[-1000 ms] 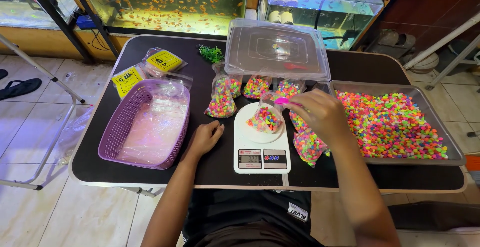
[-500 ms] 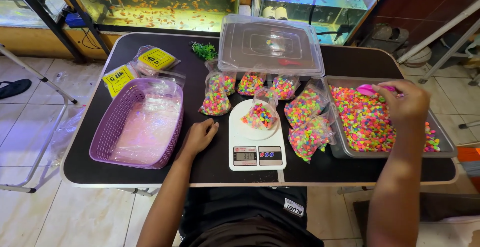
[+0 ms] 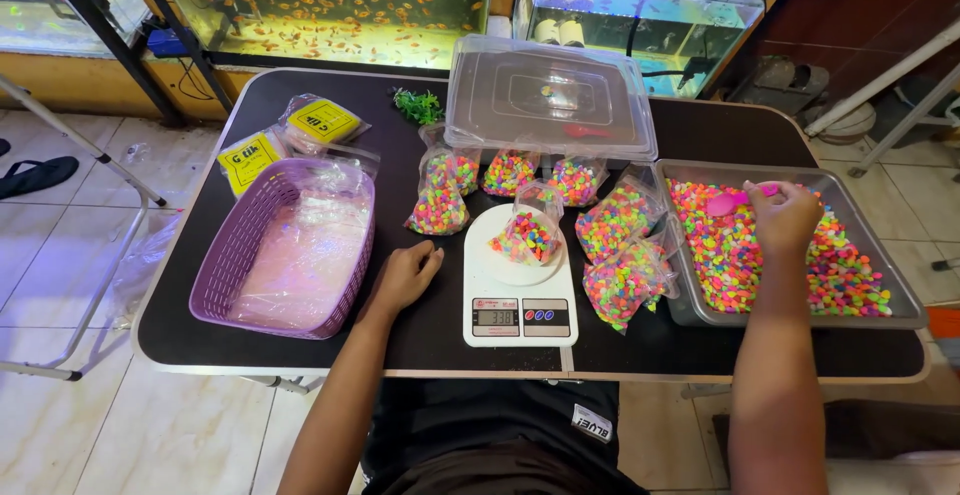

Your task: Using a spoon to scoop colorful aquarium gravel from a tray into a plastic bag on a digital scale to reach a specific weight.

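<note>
My right hand (image 3: 785,217) holds a pink scoop (image 3: 732,201) over the metal tray (image 3: 880,247) full of coloured pebbles (image 3: 750,265) at the right. My left hand (image 3: 405,275) rests flat on the black table, just left of the white kitchen scale (image 3: 520,300). An open plastic bag (image 3: 528,235) partly filled with pebbles stands on the scale's plate. Several filled pebble bags (image 3: 620,280) lie around the scale, behind it and to its right.
A purple basket (image 3: 245,255) lined with clear plastic bags sits at the left. Yellow packets (image 3: 250,160) lie behind it. A clear lidded box (image 3: 550,95) and a small green plastic plant (image 3: 418,107) stand at the back. Fish tanks (image 3: 320,5) are beyond the table.
My right hand moved from the bag on the scale over to the pebble tray at the right with the scoop. My left hand stayed in place.
</note>
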